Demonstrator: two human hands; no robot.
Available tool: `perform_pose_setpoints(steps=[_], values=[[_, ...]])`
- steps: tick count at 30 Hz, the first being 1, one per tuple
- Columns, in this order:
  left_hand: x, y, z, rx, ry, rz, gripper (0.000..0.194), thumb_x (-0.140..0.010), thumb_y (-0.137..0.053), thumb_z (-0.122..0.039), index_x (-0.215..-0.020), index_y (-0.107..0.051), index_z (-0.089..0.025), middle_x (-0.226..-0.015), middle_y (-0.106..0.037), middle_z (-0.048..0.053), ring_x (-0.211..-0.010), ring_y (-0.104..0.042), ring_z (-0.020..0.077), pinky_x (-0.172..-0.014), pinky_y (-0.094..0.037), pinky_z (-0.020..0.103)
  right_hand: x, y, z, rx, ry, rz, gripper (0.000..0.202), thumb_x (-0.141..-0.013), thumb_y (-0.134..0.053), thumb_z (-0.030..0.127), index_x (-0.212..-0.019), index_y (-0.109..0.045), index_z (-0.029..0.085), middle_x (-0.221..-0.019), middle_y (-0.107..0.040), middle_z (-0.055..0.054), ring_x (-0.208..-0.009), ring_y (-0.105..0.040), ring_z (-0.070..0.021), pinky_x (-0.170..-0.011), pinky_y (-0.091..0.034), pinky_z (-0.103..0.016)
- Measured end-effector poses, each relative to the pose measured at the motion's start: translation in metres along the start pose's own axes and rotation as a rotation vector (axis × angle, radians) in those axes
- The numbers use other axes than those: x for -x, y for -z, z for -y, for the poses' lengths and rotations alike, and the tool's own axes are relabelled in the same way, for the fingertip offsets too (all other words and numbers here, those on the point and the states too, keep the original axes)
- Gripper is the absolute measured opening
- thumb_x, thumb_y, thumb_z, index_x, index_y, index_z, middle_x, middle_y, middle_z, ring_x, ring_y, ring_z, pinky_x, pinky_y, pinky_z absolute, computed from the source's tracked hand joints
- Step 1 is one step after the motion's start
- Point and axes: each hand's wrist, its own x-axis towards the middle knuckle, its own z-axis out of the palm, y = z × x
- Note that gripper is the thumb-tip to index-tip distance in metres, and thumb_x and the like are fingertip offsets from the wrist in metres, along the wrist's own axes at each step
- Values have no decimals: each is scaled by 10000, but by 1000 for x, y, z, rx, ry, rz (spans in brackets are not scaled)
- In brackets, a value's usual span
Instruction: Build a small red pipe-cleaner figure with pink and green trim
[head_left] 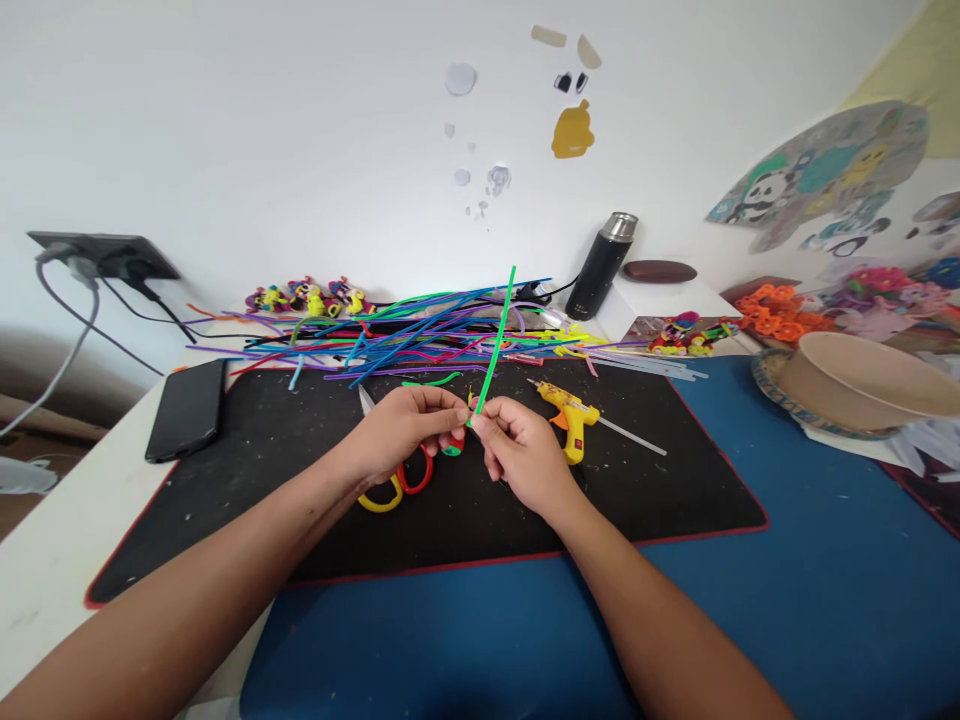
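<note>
A bright green pipe cleaner points upward, its lower end pinched between both hands over the black mat. My left hand is closed at that lower end. My right hand grips the same stem just beside it, fingertips nearly touching. A small red and green piece shows just under my left fingertips; whether it is held is unclear. Scissors with red and yellow handles lie partly beneath my left hand. Right of my right hand lies a yellow glue gun with a glue stick in its back.
Many coloured pipe cleaners are heaped along the wall. A phone lies at the left. A black flask leans at the back, near a white box. Bowls stand at the right.
</note>
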Motion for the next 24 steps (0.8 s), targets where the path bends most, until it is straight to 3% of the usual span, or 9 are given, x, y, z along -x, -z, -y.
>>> perform_pose_setpoints(steps=[24], values=[[1, -2, -2, -2, 5, -12, 376, -712, -872, -487, -823, -747, -151, -704, -700, 29, -578, -559, 106, -525, -421, 214, 0, -1, 2, -28, -41, -9, 242, -947, -620, 449, -863, -593, 224, -526, -491, 91, -385, -448, -90, -418, -328, -226]])
